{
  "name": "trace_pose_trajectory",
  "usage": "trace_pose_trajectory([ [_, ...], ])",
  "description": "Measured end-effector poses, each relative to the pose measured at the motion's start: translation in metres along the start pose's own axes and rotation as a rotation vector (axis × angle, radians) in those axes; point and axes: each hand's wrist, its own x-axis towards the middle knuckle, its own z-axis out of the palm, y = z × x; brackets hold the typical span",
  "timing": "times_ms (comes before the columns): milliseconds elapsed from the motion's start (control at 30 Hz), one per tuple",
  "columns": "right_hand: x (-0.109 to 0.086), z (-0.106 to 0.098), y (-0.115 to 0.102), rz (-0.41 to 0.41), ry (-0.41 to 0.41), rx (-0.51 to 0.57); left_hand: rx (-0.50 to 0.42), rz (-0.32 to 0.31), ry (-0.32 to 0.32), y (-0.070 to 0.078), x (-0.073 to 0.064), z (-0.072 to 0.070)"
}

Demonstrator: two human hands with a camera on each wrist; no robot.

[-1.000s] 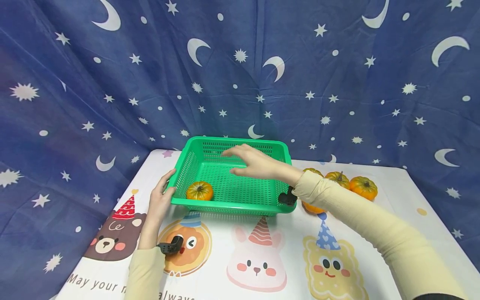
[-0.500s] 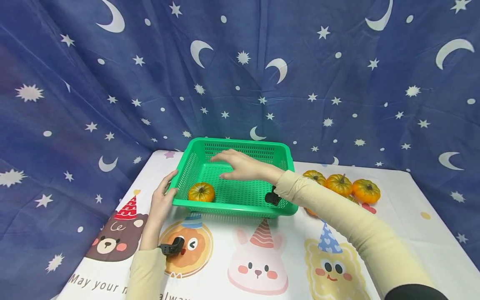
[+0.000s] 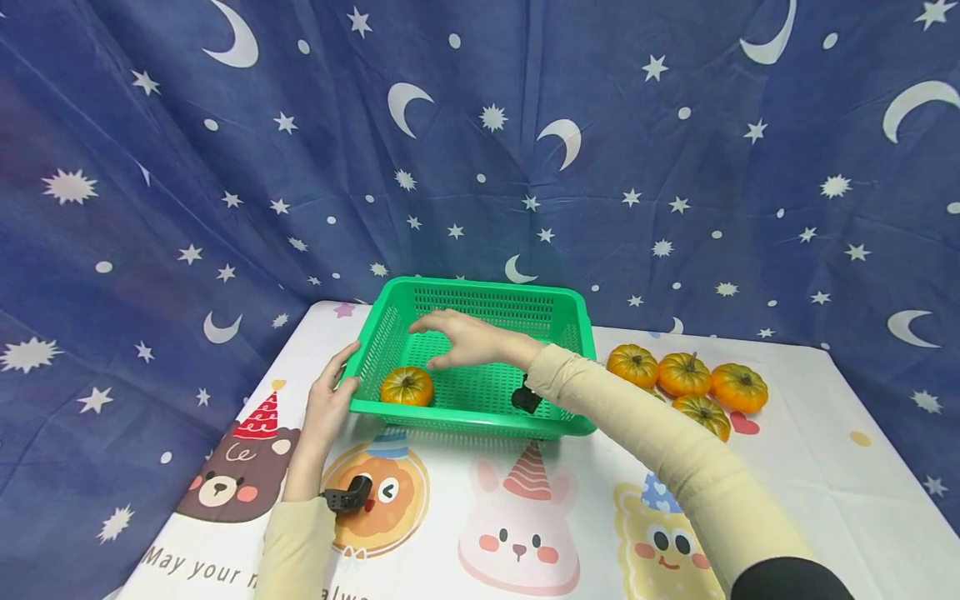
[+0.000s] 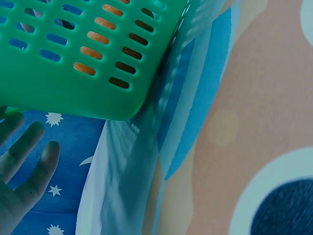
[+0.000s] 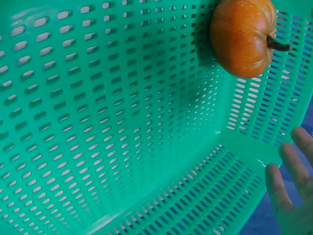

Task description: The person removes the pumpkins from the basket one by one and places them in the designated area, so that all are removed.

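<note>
A green plastic basket [image 3: 487, 421] with slotted walls stands on the table. One small orange pumpkin [image 3: 407, 387] sits in its near left corner; in the right wrist view the pumpkin [image 5: 243, 36] shows a dark stem. My left hand [image 3: 330, 400] touches the basket's left rim, fingers fairly straight and spread in the left wrist view. Over the basket, beside and a little above the pumpkin, hovers my right hand [image 3: 468, 340]. Its thumb and fingers are spread apart with nothing between them.
Right of the basket, several orange pumpkins [image 3: 684, 374] lie grouped on the white printed tablecloth [image 3: 810, 467], partly behind my right sleeve [image 3: 652, 433]. A blue curtain [image 3: 480, 150] with moons and stars hangs behind the table.
My right hand has moved left and slightly down over the basket, closer to the pumpkin inside. More of the pumpkins at the right now show. My left hand stays at the rim.
</note>
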Motion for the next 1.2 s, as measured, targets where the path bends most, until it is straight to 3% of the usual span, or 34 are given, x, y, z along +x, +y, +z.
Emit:
trace_pose_trajectory([
  [800, 0.023, 0.033, 0.02, -0.015, -0.132, 0.206, 0.002, 0.003, 0.012, -0.001, 0.0, 0.0],
  [1200, 0.029, 0.047, 0.02, 0.021, -0.171, 0.181, -0.038, 0.001, -0.003, -0.001, 0.001, 0.0],
])
